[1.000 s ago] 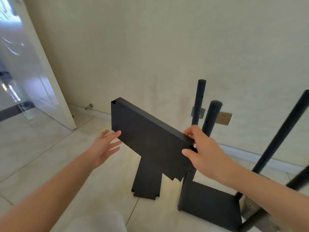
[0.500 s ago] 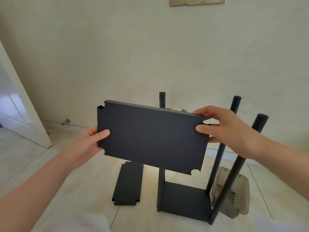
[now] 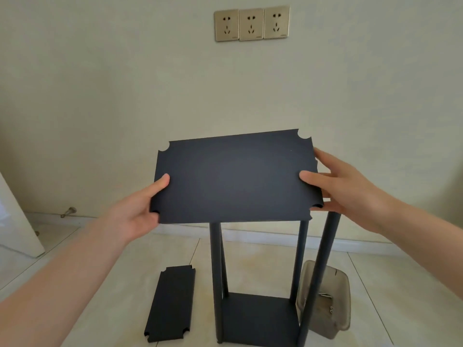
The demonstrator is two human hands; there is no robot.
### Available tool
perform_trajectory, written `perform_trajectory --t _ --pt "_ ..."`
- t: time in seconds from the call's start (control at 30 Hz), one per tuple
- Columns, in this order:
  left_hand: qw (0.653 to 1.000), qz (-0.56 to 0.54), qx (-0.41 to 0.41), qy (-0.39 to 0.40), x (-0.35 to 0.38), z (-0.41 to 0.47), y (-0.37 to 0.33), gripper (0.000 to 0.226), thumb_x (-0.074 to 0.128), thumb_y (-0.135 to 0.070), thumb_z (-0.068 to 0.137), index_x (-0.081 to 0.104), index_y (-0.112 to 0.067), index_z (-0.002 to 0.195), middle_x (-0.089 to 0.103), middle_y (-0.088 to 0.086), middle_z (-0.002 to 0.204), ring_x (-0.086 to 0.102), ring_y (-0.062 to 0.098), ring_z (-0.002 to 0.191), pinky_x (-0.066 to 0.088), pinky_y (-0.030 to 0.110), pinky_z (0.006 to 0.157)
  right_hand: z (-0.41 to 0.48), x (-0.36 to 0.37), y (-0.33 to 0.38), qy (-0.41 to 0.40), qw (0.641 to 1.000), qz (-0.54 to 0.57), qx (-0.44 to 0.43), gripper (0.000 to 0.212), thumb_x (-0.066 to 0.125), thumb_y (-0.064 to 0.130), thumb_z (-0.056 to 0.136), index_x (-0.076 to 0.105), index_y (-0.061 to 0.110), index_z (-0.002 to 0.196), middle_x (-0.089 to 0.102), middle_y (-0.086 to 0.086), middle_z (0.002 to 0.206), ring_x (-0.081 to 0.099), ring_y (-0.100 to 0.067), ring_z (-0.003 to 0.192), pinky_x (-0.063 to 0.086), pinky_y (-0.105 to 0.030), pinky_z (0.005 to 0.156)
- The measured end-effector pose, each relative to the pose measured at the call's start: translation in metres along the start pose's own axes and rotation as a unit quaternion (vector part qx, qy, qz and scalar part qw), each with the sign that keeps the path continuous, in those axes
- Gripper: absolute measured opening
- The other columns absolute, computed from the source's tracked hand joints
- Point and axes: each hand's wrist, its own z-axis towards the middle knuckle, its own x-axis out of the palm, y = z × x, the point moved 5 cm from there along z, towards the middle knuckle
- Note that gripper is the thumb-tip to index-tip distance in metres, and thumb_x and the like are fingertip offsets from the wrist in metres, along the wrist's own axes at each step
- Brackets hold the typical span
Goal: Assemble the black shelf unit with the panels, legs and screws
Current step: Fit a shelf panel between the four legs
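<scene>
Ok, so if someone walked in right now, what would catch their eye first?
First, the black panel held nearly flat in mid-frame, with the left hand and right hand gripping its short ends; it hides the tops of the upright legs. Next comes the spare panel lying on the floor at lower left, then the row of wall sockets high on the wall.

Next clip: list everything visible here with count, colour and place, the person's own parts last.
base panel: one, black, on the floor.
legs: four, black, upright at its corners.
held panel: one, black, over the legs.
spare panel: one, black, on the floor, left.
container: one, clear, on the floor, right.
sockets: three, gold, on the wall.
door stop: one, metal, at the skirting.
door: one, white, far left.
left hand grip: one, on the held panel's left edge.
right hand grip: one, on its right edge.
</scene>
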Motion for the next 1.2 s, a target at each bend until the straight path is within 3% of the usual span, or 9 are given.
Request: perform_trajectory --t 0.1,0.27,0.4,0.5,0.63,0.83,1.0,1.1,1.2 --pt "1.0 0.015 0.002 0.017 0.028 0.008 -0.023 0.021 0.06 -0.021 0.096 0.067 -0.012 0.114 0.076 0.001 0.108 0.069 0.015 0.102 0.053 0.036 0.076 0.016 -0.025 0.007 -0.043 0.999 0.003 -0.008 0.043 0.057 0.021 0.099 0.053 0.043 0.134 0.074 0.003 0.106 0.073 -0.014 0.087 0.059 -0.031 0.069" --pt "0.998 0.049 0.041 0.02 0.064 0.026 -0.038 0.011 0.054 -0.003 0.098 0.065 -0.002 0.1 0.076 0.007 0.081 0.074 0.016 0.07 0.063 0.034 0.061 0.048 -0.058 0.003 -0.082 0.996 0.001 0.028 0.027 0.055 0.025 0.1 0.063 0.025 0.126 0.071 0.006 0.103 0.067 -0.009 0.081 0.055 -0.024 0.066" --pt "0.989 0.119 0.081 0.022 0.077 0.042 -0.029 0.011 0.056 -0.007 0.099 0.067 -0.005 0.1 0.071 0.006 0.089 0.067 0.018 0.078 0.06 0.038 0.08 0.066 -0.073 -0.01 -0.096 0.994 -0.002 0.05 0.026 0.053 0.025 0.101 0.062 0.024 0.125 0.07 0.001 0.108 0.066 -0.014 0.087 0.057 -0.028 0.071" --pt "0.992 0.111 0.062 0.015 0.077 0.052 -0.02 0.009 0.061 -0.011 0.097 0.068 -0.007 0.103 0.071 0.005 0.095 0.068 0.017 0.081 0.058 0.036 0.077 0.076 -0.077 -0.022 -0.108 0.991 0.014 0.073 0.025 0.054 0.024 0.101 0.063 0.017 0.123 0.069 -0.005 0.109 0.066 -0.019 0.089 0.058 -0.034 0.077" --pt "0.999 0.049 0.003 0.025 0.076 0.06 -0.007 0.012 0.062 -0.01 0.096 0.065 -0.007 0.107 0.069 0.006 0.097 0.07 0.018 0.078 0.062 0.03 0.064 0.082 -0.076 -0.037 -0.1 0.989 0.024 0.102 0.021 0.056 0.022 0.1 0.065 0.009 0.113 0.066 -0.006 0.096 0.063 -0.017 0.078 0.058 -0.031 0.071" --pt "0.998 0.041 -0.018 0.033 0.074 0.067 0.003 0.023 0.063 -0.01 0.094 0.066 -0.006 0.116 0.073 0.007 0.1 0.071 0.017 0.082 0.061 0.029 0.074 0.084 -0.079 -0.054 -0.081 0.989 0.024 0.123 0.02 0.057 0.023 0.1 0.066 0.012 0.113 0.07 -0.005 0.104 0.064 -0.018 0.086 0.053 -0.032 0.086" --pt "0.998 0.041 -0.032 0.035 0.074 0.069 0.012 0.025 0.065 -0.012 0.093 0.068 -0.007 0.118 0.074 0.004 0.097 0.073 0.014 0.075 0.06 0.024 0.061 0.086 -0.082 -0.064 -0.083 0.986 0.045 0.136 0.02 0.059 0.024 0.098 0.067 0.01 0.11 0.069 -0.002 0.098 0.063 -0.014 0.078 0.054 -0.024 0.072" --pt "0.998 0.044 -0.034 0.033 0.075 0.071 0.014 0.031 0.066 -0.014 0.093 0.067 -0.008 0.123 0.073 0.004 0.104 0.071 0.016 0.081 0.06 0.026 0.068 0.088 -0.085 -0.068 -0.083 0.984 0.052 0.146 0.021 0.059 0.024 0.098 0.067 0.009 0.111 0.069 -0.001 0.093 0.063 -0.013 0.073 0.052 -0.023 0.063" --pt "0.998 0.049 -0.034 0.03 0.076 0.072 0.015 0.037 0.066 -0.016 0.093 0.065 -0.008 0.129 0.07 0.007 0.119 0.067 0.019 0.093 0.055 0.031 0.089 0.089 -0.085 -0.076 -0.082 0.983 0.052 0.158 0.021 0.059 0.024 0.098 0.067 0.009 0.11 0.069 -0.001 0.088 0.063 -0.013 0.069 0.052 -0.025 0.063"
